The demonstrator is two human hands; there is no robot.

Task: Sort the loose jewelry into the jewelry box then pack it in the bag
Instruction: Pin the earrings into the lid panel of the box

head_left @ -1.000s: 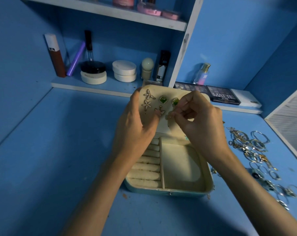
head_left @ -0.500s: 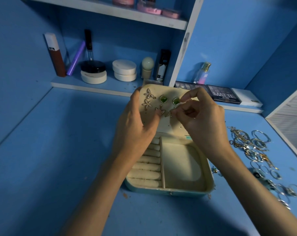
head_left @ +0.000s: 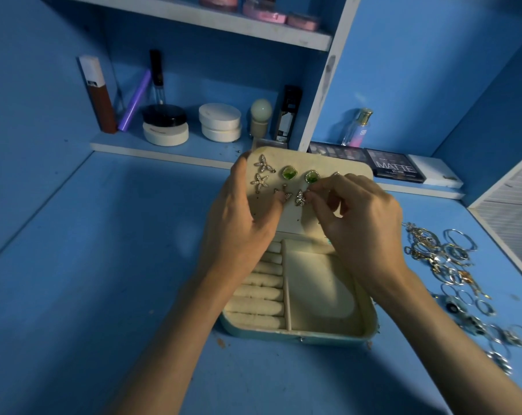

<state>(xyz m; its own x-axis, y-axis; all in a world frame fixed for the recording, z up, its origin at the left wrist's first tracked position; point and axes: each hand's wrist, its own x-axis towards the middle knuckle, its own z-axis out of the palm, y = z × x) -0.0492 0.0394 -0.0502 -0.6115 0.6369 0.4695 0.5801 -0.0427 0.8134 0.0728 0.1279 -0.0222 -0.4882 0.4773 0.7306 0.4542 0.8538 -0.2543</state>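
The right hand pinches a small sparkling earring between thumb and forefinger tips, the other fingers curled loosely behind. It holds the earring against the inner face of the raised lid of the jewelry box. The left hand grips the lid's left edge: the thumb lies on the front panel just left of the earring, and the fingers wrap behind.

Compared with half a second ago, the right hand sits slightly lower, its forefinger no longer arched above the green studs. A bit of another piece now shows above its knuckles. The left hand is unchanged.

The earring's length runs roughly up and down the panel. The lid stands up from the box's far edge, facing the person. The ring rolls lie crosswise in the box's left compartment. The loose jewelry lies well right of the box.
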